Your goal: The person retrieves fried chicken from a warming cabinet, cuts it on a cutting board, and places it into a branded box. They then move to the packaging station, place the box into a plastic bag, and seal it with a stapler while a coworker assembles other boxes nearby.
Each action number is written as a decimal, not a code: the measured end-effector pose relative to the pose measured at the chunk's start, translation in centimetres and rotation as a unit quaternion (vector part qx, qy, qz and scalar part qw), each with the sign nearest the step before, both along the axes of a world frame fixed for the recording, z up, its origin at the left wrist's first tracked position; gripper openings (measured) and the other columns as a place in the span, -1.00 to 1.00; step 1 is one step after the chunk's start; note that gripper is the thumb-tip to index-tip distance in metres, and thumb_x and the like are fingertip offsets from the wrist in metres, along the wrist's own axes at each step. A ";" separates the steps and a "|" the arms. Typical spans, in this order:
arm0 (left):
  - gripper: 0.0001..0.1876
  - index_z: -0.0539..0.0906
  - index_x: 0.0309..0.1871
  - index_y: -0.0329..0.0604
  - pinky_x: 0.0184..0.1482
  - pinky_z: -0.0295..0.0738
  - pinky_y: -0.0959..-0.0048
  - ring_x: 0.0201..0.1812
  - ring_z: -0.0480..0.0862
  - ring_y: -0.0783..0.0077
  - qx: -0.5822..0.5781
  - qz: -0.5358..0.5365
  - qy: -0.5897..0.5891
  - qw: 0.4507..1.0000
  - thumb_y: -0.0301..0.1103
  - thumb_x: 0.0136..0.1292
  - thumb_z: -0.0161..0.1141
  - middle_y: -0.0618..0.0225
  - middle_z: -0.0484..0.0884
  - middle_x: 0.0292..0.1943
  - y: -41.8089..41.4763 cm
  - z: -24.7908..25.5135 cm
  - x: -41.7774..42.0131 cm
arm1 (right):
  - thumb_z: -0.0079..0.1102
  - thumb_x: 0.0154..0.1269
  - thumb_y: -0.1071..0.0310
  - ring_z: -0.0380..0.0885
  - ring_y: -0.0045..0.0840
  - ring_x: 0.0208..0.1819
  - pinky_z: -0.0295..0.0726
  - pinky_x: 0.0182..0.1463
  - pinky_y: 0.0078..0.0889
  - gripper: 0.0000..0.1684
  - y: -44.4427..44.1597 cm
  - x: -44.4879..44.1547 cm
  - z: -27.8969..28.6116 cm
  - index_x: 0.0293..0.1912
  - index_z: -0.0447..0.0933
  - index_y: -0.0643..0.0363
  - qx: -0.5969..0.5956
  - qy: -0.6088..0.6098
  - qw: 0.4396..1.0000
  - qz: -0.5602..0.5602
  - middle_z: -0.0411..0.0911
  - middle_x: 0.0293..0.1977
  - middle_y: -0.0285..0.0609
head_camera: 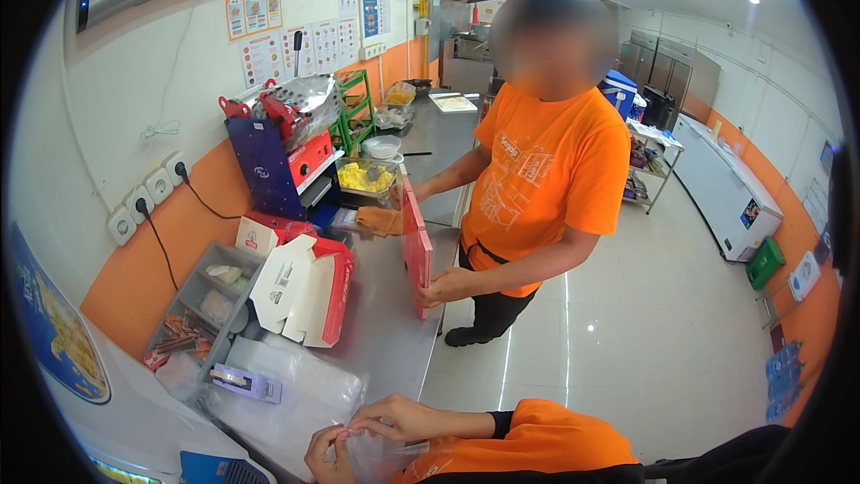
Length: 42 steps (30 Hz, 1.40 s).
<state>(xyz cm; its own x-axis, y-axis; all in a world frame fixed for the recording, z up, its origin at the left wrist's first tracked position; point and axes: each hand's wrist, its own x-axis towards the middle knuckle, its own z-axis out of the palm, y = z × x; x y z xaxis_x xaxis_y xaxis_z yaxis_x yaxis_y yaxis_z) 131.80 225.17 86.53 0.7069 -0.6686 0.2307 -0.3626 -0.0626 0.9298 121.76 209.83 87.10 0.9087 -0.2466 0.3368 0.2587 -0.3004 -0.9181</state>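
At the bottom of the head view, my left hand (329, 455) and my right hand (396, 419) meet at the fingertips, pinching the gathered edge of a clear plastic bag (383, 457). The bag hangs below the fingers, close to my orange shirt. Just beyond my hands a stack of clear plastic bags (295, 417) lies on the steel counter (376, 329). A lilac tape dispenser (246, 383) rests on that stack. Farther up, an open red and white cardboard box (302, 289) stands beside a grey divided bin (235, 306) holding sachets and small bags.
Across the counter a co-worker in an orange shirt (544, 181) holds flat red cardboard (416, 249) upright. Along the wall stand a blue and red machine (275, 161), a tray of yellow food (366, 176) and a green rack (356, 107). Two plugs with cables sit in wall sockets (159, 186).
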 end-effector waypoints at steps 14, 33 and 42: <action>-0.85 0.63 -0.16 -0.33 -0.21 0.48 0.55 -0.30 0.59 0.49 -0.036 -0.033 0.164 0.985 -0.48 0.23 0.24 0.33 0.64 -0.34 0.2 -1.1 -0.8 | 0.12 0.36 0.31 0.62 -0.55 -0.44 0.55 -0.33 -0.53 -0.80 -0.1 0.0 -1.0 -0.23 0.59 0.24 0.026 0.065 0.997 0.027 0.61 -0.47 -0.21; -0.82 0.65 -0.13 -0.37 -0.17 0.50 0.55 -0.26 0.60 0.54 0.013 -0.010 0.188 0.982 -0.56 0.18 0.27 0.27 0.67 -0.31 -0.1 -2.9 -0.7 | 0.09 0.34 0.39 0.52 -0.54 -0.55 0.51 -0.36 -0.48 -0.87 0.3 0.1 -1.7 -0.26 0.54 0.26 0.009 0.056 0.998 -0.006 0.61 -0.51 -0.21; -0.81 0.66 -0.10 -0.43 -0.10 0.50 0.54 -0.23 0.61 0.49 0.057 -0.044 0.093 0.993 -0.56 0.25 0.18 0.23 0.69 -0.25 0.5 -1.6 0.4 | 0.05 0.36 0.44 0.63 -0.48 -0.34 0.59 -0.22 -0.44 -0.85 -0.1 0.1 -3.1 -0.19 0.55 0.30 0.067 0.118 0.990 0.031 0.62 -0.37 -0.12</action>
